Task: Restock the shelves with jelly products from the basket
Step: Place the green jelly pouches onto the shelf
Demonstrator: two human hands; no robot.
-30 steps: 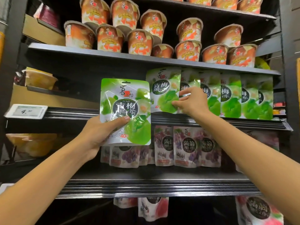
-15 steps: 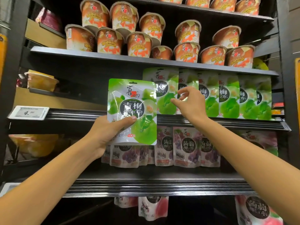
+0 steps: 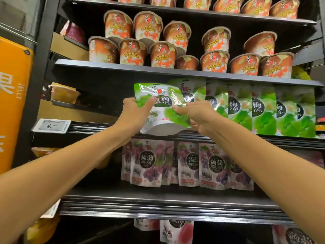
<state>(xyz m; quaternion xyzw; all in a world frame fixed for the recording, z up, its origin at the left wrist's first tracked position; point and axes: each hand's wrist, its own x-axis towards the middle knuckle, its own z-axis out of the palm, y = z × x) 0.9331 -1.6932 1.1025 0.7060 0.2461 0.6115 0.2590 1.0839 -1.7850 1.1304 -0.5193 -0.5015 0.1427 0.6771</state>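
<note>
A green plum jelly pouch (image 3: 159, 110) is held up at the left end of the row of green pouches (image 3: 263, 110) on the middle shelf (image 3: 228, 138). My left hand (image 3: 135, 111) grips its left edge, thumb across the front. At its right side, my right hand (image 3: 195, 111) pinches the pouch and bends its upper right corner forward. The pouch tilts back, its white bottom showing above the shelf lip. The basket is not in view.
Orange jelly cups (image 3: 163, 53) fill the shelf above. Purple grape jelly pouches (image 3: 190, 164) stand on the shelf below, pink pouches (image 3: 175, 231) lower still. A price tag (image 3: 51, 125) sits on the left shelf lip, an orange sign (image 3: 12, 95) at far left.
My left hand has carried the green pouch right and up to the end of the row. My right hand left the shelved pouches and took hold of this pouch's right side.
</note>
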